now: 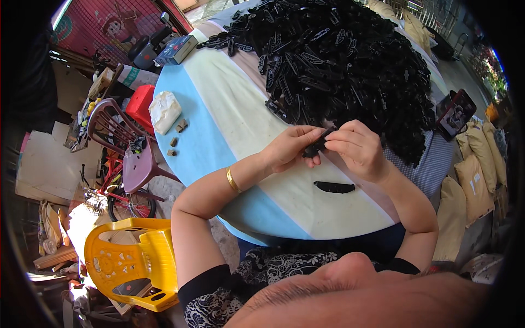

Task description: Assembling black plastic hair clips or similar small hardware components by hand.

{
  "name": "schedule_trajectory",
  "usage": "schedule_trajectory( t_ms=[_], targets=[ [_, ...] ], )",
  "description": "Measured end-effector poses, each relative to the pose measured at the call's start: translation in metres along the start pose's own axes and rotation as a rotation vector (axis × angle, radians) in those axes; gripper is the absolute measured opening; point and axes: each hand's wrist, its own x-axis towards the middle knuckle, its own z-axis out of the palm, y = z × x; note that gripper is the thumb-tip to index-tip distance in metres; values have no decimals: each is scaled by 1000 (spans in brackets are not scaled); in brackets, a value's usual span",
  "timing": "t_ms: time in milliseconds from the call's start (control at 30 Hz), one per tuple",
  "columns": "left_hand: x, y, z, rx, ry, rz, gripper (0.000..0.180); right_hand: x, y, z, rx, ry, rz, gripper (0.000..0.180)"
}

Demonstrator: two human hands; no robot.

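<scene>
Both hands met over the table (229,104) — the left hand (289,148) and right hand (356,148) pinched one small black plastic part (316,146) between fingertips, apparently to fit it. One finished piece (334,187) lay just beneath; the black pile (344,65) behind held too many to count.
</scene>
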Motion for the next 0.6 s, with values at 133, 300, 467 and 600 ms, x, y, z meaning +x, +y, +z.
schedule_trajectory(
  t_ms=[133, 300, 467, 600],
  targets=[
    [-3, 7, 4, 159, 69, -105, 33, 0, 1, -2, -36, -30, -40, 21],
    [-8, 14, 14, 264, 57, -66, 32, -2, 7, -3, -77, -92, -22, 21],
    [-9, 1, 11, 810, 120, 257, 40, -4, -1, 0, 152, -106, 489, 27],
    [-9, -5, 15, 946, 136, 344, 40, -13, 2, -3, 378, -338, 775, 32]
  ],
)
